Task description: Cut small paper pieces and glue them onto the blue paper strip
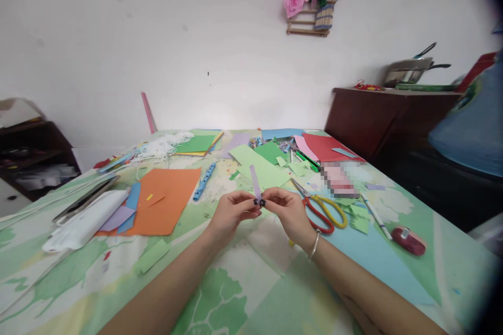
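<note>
A narrow purple paper strip [255, 180] stands upright between my two hands at the middle of the table. My left hand [236, 210] pinches its lower end with thumb and finger. From the other side, my right hand [285, 209] pinches the same end, its fingertips almost touching the left ones. The strip's lowest part is hidden by the fingertips. Scissors with red and yellow handles [329, 213] lie just right of my right hand. Light green paper [267, 170] lies beyond the hands.
Orange paper [167, 199], a blue flute-like object [205, 181] and a white power strip [84, 222] lie left. Blue paper [377, 261], a white pen [375, 214] and a dark red object [408, 241] lie right. White string [163, 147] is piled at the back left.
</note>
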The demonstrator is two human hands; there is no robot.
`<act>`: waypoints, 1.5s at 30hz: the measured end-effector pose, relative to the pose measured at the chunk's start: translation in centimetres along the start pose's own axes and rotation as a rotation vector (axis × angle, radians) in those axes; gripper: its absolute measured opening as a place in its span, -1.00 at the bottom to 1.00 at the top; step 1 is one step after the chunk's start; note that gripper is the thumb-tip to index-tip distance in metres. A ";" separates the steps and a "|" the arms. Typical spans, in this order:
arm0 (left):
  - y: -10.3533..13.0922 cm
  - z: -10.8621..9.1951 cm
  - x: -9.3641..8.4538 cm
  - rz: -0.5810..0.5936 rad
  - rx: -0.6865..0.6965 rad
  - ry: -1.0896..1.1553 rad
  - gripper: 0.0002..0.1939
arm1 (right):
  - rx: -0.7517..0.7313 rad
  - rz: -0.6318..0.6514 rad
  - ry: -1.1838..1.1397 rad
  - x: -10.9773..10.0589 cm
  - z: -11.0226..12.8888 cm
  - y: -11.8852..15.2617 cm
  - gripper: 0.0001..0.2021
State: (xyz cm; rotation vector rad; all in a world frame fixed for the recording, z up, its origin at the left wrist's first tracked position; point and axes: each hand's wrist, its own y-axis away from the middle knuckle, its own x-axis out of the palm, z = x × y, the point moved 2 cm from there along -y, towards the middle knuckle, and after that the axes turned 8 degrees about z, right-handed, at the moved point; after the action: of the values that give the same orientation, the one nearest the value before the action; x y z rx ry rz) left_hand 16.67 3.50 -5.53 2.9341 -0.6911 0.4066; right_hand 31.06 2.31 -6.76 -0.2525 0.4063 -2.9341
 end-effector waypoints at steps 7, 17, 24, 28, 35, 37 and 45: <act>0.1 0.4 0.3 -0.028 0.029 -0.036 -0.87 | 0.049 -0.036 -0.058 0.0 -0.4 0.0 -0.94; 0.3 0.3 0.6 0.055 0.102 -0.103 -0.80 | 0.033 -0.034 -0.112 0.1 0.4 0.1 -0.93; 0.4 0.0 0.6 0.048 0.072 -0.105 -0.81 | 0.025 0.006 -0.140 0.1 0.5 0.3 -0.94; 0.4 -0.1 0.7 0.032 0.049 -0.099 -0.81 | 0.033 0.003 -0.141 0.2 0.5 0.4 -0.92; 0.3 0.0 0.5 -0.016 0.049 -0.148 -0.82 | 0.053 -0.018 -0.156 0.3 0.5 0.4 -0.83; 0.2 0.0 0.5 -0.007 0.064 -0.175 -0.82 | 0.055 -0.018 -0.144 0.3 0.5 0.4 -0.86; 0.1 -0.2 0.6 0.014 0.081 -0.337 -0.82 | 0.072 0.081 -0.047 0.5 1.1 0.4 -0.85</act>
State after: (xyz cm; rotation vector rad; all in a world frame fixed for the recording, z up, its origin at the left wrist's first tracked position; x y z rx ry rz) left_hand 17.15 3.20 -5.17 3.1102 -0.7466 -0.0652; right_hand 30.86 1.57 -5.76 -0.2874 0.2957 -2.8504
